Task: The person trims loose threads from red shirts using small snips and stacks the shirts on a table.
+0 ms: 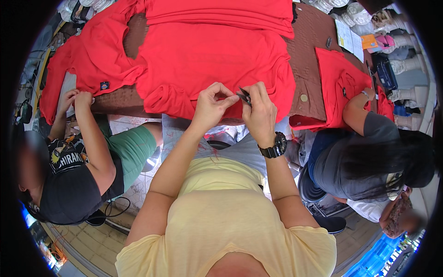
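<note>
1. The person's right hand point(260, 108) grasps small dark snips point(244, 94), their pointed blades angled toward the other hand.
2. The left hand point(211, 104) is closed in a pinch just beside the blades; whether anything lies between its fingertips is too small to tell.
3. Both hands are above the near edge of a red garment point(212, 60), which lies spread on the brown-covered table point(310, 76).
4. A small round disc point(303, 98) lies on the table, right of the garment.
5. A black watch point(279, 145) circles the right wrist.
</note>
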The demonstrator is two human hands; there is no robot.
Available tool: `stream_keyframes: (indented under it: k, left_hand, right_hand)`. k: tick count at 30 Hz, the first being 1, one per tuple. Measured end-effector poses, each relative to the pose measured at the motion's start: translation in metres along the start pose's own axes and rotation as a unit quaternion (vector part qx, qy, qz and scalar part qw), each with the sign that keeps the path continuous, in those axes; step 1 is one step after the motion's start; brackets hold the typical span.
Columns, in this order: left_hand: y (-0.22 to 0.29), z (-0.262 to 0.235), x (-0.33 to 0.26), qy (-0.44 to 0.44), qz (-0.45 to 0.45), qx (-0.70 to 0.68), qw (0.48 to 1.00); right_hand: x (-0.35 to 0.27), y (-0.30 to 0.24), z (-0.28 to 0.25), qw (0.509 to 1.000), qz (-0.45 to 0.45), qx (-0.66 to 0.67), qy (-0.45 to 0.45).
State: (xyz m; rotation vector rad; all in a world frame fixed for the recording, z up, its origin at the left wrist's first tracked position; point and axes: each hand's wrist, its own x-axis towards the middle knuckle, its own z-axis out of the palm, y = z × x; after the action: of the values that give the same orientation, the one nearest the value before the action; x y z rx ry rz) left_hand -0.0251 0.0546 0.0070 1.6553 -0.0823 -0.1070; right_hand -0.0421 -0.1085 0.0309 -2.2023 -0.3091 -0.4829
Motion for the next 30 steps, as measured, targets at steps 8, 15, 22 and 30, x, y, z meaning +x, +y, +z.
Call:
stream_keyframes:
  k: [8,15,22,30]
  left_hand:
    - [0.001,0.005,-0.005,-0.079,-0.026,-0.241,0.967]
    - [-0.001,0.003,-0.004,-0.018,-0.01,-0.153,0.988]
    - [0.002,0.012,-0.006,-0.001,0.035,-0.113,0.993]
    - [0.012,0.015,-0.012,-0.013,0.021,-0.098,0.995]
  right_hand:
    - [-0.006,0.009,0.006,0.995,0.03,0.085,0.045]
    - [-0.012,-0.019,-0.026,0.905,0.243,0.347,-0.048]
    - [-0.023,-0.005,-0.001,0.896,0.293,0.31,-0.123]
    - [-0.018,0.013,0.003,0.885,0.312,0.312,-0.146]
